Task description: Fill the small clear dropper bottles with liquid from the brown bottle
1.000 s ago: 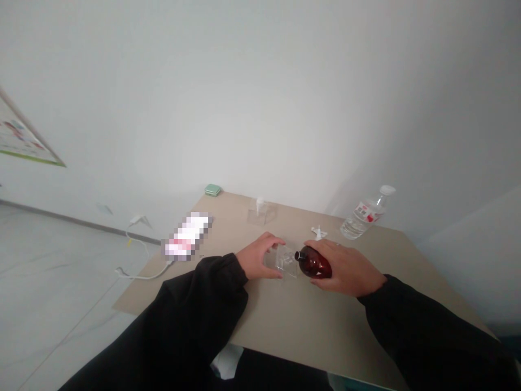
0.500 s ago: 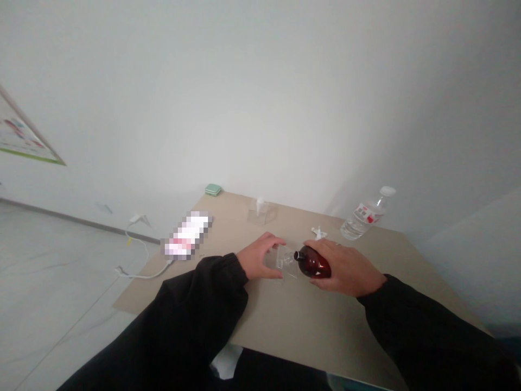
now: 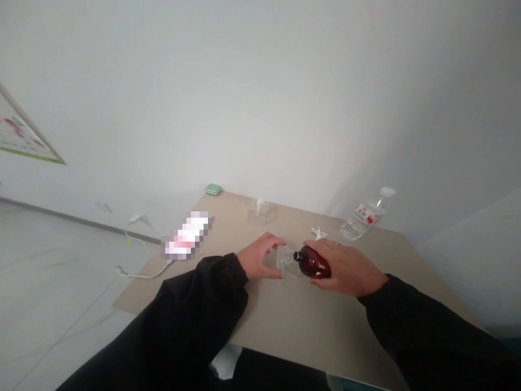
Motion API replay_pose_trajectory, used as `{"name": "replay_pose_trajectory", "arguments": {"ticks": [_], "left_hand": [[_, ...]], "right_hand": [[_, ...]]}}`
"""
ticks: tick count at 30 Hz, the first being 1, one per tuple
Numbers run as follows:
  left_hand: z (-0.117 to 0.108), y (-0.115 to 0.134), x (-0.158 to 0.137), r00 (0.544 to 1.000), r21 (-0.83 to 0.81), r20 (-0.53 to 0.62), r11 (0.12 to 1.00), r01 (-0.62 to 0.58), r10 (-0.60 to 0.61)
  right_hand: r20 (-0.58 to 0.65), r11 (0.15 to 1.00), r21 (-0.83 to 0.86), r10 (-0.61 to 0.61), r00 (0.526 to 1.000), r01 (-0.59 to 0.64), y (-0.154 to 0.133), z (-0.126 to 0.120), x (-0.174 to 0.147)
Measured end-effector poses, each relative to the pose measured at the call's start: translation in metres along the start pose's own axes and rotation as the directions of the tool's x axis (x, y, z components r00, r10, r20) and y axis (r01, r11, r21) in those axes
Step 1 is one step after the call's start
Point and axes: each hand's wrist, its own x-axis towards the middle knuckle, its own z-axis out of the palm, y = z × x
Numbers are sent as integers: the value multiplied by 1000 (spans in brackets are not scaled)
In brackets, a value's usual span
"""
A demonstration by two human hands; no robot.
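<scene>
Bottle (image 3: 316, 264), brown, tilted, gripped by wrapped right hand (image 3: 352, 267); mouth at neck of clear container (image 3: 287, 266), clasped by half-curled left hand (image 3: 255, 259). Contents: indiscernible.

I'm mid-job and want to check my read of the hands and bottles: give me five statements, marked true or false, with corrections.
1. The right hand holds the red-brown bottle. True.
2. The red-brown bottle stands upright. False: it is tilted, its mouth toward the clear bottle.
3. The left hand is around the clear bottle. True.
4. The labelled water bottle has its white cap on. True.
5. The water bottle stands left of both hands. False: it stands beyond the right hand.
</scene>
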Motion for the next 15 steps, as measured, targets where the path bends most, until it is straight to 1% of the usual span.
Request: {"name": "replay_pose_trajectory", "arguments": {"ticks": [4, 9, 15], "left_hand": [[1, -1, 0, 1000, -9, -2, 1000, 7, -7], [0, -1, 0, 1000, -6, -2, 1000, 7, -7], [0, -1, 0, 1000, 11, -2, 1000, 6, -6]], "right_hand": [[-14, 1000, 0, -8, 1000, 8, -1, -1, 0], [11, 1000, -28, 5, 1000, -5, -2, -3, 1], [20, 999, -30, -11, 1000, 11, -3, -6, 1]]}}
